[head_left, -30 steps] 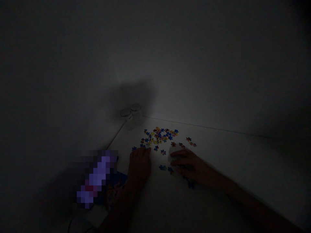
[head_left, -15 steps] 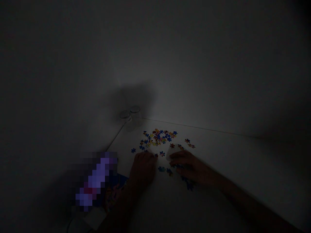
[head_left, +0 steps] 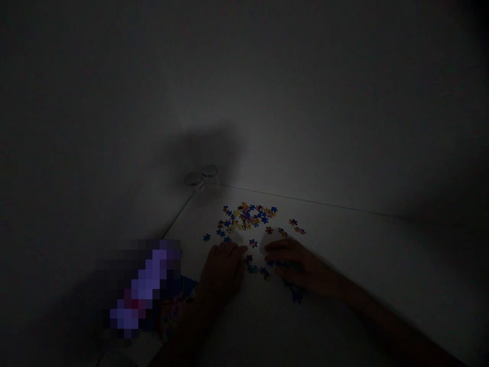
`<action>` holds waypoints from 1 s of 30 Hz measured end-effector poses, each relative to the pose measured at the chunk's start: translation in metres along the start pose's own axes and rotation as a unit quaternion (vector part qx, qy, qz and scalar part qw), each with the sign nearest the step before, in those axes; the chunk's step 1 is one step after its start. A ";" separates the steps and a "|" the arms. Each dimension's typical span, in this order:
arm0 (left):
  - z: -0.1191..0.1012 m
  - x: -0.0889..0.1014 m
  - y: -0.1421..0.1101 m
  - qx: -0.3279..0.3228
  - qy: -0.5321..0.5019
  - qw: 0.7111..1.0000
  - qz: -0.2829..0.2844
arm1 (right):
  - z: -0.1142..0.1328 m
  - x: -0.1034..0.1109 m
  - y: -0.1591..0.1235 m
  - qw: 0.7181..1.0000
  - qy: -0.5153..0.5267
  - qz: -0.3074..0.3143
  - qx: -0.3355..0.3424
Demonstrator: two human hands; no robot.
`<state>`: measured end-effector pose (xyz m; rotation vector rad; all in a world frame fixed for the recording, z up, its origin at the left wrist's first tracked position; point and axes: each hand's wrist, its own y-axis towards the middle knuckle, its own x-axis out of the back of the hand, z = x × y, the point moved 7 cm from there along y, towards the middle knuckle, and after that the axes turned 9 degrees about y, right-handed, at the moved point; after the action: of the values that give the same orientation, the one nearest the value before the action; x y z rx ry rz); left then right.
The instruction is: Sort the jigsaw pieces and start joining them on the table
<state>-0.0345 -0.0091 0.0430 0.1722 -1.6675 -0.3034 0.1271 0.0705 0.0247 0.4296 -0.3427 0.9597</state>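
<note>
The scene is very dim. Loose jigsaw puzzle pieces (head_left: 250,216) lie in a spread-out group on a white table (head_left: 324,224). My left hand (head_left: 224,267) rests on the table below that group, index finger stretched right and the other fingers slightly bent. Just beside its fingertip is a dark puzzle piece (head_left: 249,259), close to a bluish piece (head_left: 252,269). My right hand (head_left: 300,266) has its fingers apart over several blue pieces, partly hiding them. More blue pieces (head_left: 296,293) lie below its wrist. Between the hands is a pink and blue piece (head_left: 252,243).
Two clear jars with lids (head_left: 210,172) stand in the back corner by the walls. At left, a pixelated, glowing purple patch (head_left: 147,283) covers something beside a colourful printed picture (head_left: 171,308), which is partly behind my left forearm.
The dark puzzle piece by my left fingers has moved toward me, closer to the bluish piece. My left hand has shifted slightly down. My right hand is nearly still; the view has shifted slightly.
</note>
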 end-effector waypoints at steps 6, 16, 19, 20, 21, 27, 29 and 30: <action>0.011 -0.001 0.020 0.083 0.119 0.989 -0.013 | -0.001 -0.001 0.001 1.000 -0.002 -0.003 0.007; 0.015 -0.009 0.021 0.101 0.128 0.984 -0.070 | 0.003 0.000 0.003 1.000 -0.013 -0.006 0.024; 0.018 -0.011 0.019 0.086 0.118 0.987 -0.064 | 0.000 0.000 0.002 1.000 -0.012 -0.006 0.023; 0.020 -0.011 0.017 0.086 0.110 0.988 -0.064 | -0.001 0.000 0.002 1.000 -0.012 -0.005 0.022; 0.022 -0.010 0.014 0.089 0.102 0.989 -0.066 | -0.001 0.000 0.002 1.000 -0.012 -0.003 0.020; 0.026 -0.008 0.001 0.089 0.060 0.991 -0.081 | 0.002 0.001 0.000 1.000 -0.007 -0.011 0.009; 0.023 -0.008 0.002 0.073 0.048 0.993 -0.078 | 0.001 0.001 0.000 1.000 -0.001 -0.013 0.004; 0.020 -0.007 0.002 0.061 0.042 0.995 -0.072 | 0.001 0.001 0.000 1.000 0.003 -0.013 0.002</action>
<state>-0.0532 -0.0030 0.0350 0.3936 -1.5931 -0.2991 0.1275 0.0706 0.0258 0.4335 -0.3302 0.9368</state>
